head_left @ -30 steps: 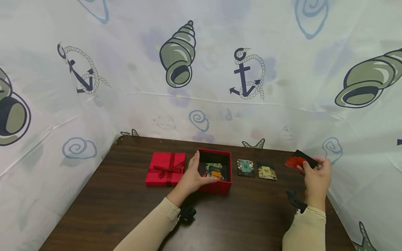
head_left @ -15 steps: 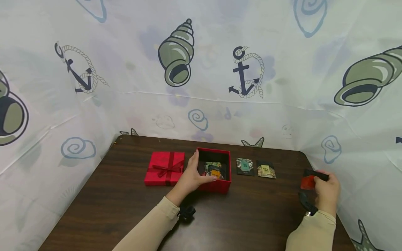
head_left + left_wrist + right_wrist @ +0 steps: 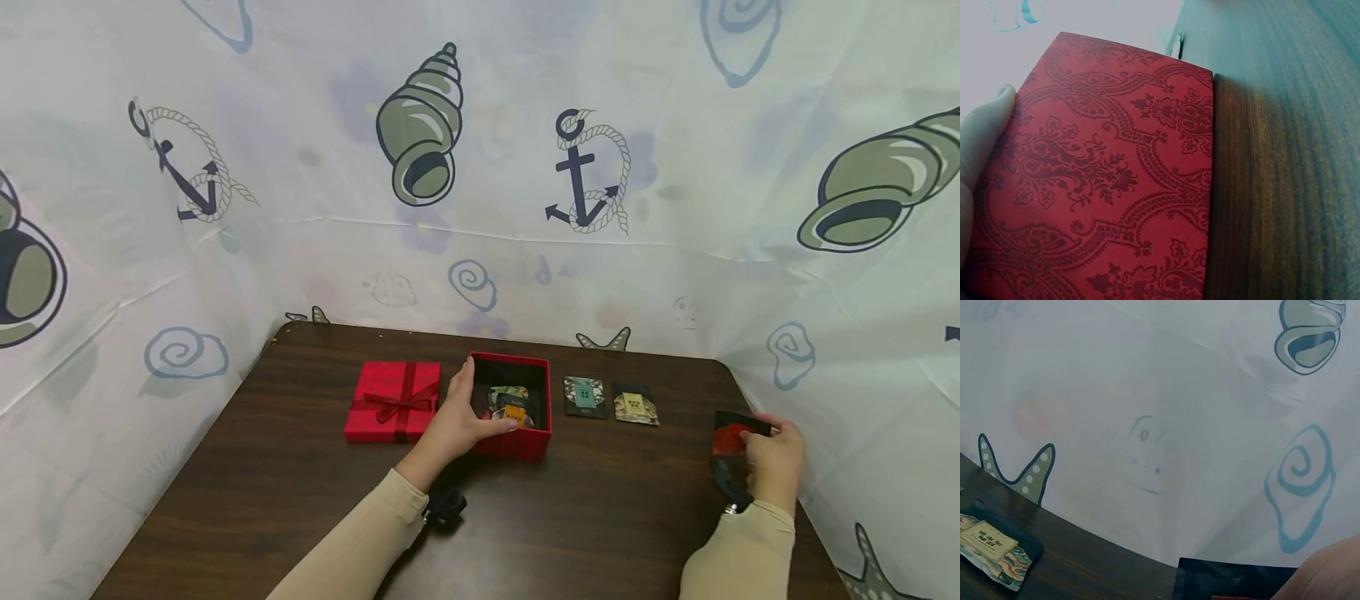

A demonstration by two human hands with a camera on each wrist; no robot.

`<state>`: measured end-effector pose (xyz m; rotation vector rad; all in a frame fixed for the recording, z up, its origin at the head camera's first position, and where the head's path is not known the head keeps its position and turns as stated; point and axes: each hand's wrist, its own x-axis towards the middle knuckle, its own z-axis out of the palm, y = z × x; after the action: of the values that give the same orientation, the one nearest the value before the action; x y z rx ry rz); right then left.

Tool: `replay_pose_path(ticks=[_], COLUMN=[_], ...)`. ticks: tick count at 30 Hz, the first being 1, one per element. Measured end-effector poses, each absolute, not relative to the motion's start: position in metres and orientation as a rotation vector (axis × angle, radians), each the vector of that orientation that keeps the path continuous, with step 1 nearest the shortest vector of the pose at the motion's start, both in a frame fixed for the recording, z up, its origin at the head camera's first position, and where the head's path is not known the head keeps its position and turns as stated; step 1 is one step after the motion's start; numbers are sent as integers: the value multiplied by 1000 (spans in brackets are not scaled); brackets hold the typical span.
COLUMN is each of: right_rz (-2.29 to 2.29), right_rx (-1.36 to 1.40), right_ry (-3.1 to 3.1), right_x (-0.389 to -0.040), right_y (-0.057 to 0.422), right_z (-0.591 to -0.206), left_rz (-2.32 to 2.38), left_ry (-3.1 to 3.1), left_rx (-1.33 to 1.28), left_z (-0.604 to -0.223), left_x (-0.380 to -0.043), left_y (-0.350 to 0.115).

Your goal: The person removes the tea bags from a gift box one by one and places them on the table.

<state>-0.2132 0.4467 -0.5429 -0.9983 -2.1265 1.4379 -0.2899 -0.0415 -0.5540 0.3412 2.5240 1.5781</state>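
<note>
My left hand (image 3: 453,425) holds the open red gift box (image 3: 517,447) at its left front corner, thumb along the front rim, fingers along the left side. In the left wrist view the thumb lies beside the patterned red box wall (image 3: 1104,169). Several small sachets (image 3: 512,404) lie inside the box. At the table's right edge my right hand (image 3: 776,458) pinches a flat black-and-red sachet (image 3: 729,437), thumb on top. That sachet's dark upper edge (image 3: 1229,575) shows in the right wrist view. Two more sachets, one with a green label (image 3: 584,397) and one with a yellow label (image 3: 635,405), lie right of the box.
The box's red lid (image 3: 392,402), tied with a ribbon bow, lies left of the box. A brown wooden table (image 3: 570,517) carries everything. A printed cloth (image 3: 510,158) with shells and anchors rises behind and beside the table.
My right hand has carried the black-and-red sachet right and down to the table's right edge, then slightly back left, turning it flatter. My left hand and the box have stayed put.
</note>
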Motion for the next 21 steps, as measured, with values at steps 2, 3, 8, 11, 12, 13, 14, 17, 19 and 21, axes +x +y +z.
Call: replay_pose_path(ticks=[2,3,8,11,12,13,14,17,19,21], right_rz=[1388,1378,1364,1385,1395,1406,1415,1434,1432,1378], right_rx=[-992,-992,-940,-884,-862,-844,-825,-777,-746,-716], right_ry=[-2097,-2080,-2081,-2149,-2175,-2201,-2229,-2305,-2340,-2386], right_x=[-217,-219,-229,-237,-239,-242,-244,-249,-252,-254], right_y=[444,443,433,426,424,422,421,417,416,415], right_z=[-547,-550,-563,-570,-572,-575,-577,-583,-585,-587], left_rz=[1577,1577,1568,1570,1573,1577,1578,1576,1570,1568], left_ry=[2526,2528,2535,2535,2534,2532,2533,2534,2540,2543], left_rx=[342,343,343,346,348,351,353,357,357,357], left_z=[-554,-555,-556,-556,-556,-556,-556,-557,-557,-557], left_x=[-290,-289,-289,-289,-289,-290,-290,-290,-290,-291], left_y=[-42,-42,-43,-43,-43,-43,-43,-43,-43,-42])
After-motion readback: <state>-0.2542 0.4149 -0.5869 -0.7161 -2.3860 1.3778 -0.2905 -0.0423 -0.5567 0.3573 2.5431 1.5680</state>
